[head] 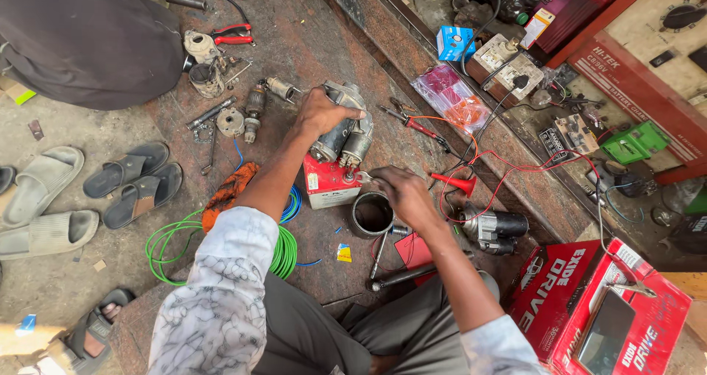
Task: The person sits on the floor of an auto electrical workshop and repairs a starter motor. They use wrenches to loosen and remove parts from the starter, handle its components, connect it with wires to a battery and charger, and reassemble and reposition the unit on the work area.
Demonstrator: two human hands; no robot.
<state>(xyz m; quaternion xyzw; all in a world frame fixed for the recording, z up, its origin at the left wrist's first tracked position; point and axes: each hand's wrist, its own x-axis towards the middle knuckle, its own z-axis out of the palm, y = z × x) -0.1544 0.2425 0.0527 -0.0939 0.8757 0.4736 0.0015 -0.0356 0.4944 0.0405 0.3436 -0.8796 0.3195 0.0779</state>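
1. The left hand (322, 114) is gripping the top of a starter motor (342, 133), fingers closed over its housing and steadying it upright on a small red-and-white battery (329, 184).
2. The right hand (401, 191) is pinching a small wrench (362, 176) at the motor's lower end, just above the battery top; its fingers are closed on the handle.
3. The motor is sitting at the middle of the stone floor (317, 36), just in front of the person's knees.
4. A hollow metal cylinder (371, 214) is lying beside the battery, apart from the motor. It looks like a loose casing, so I judge the work to be mid-way, with parts waiting to be refitted.
5. More loose parts (236, 114) are lying farther off to the left, and a second motor (492, 228) is resting to the right among red wires (515, 170).
6. A red-handled screwdriver (416, 127) and a red funnel (455, 183) are lying near the right hand, untouched.
7. A green cable coil (168, 244) is lying under the left arm, and another person's dark clothing (88, 36) is showing at the upper left.
8. Whether the fastener under the wrench is being loosened or tightened, I cannot tell; the motor itself appears whole outwardly.
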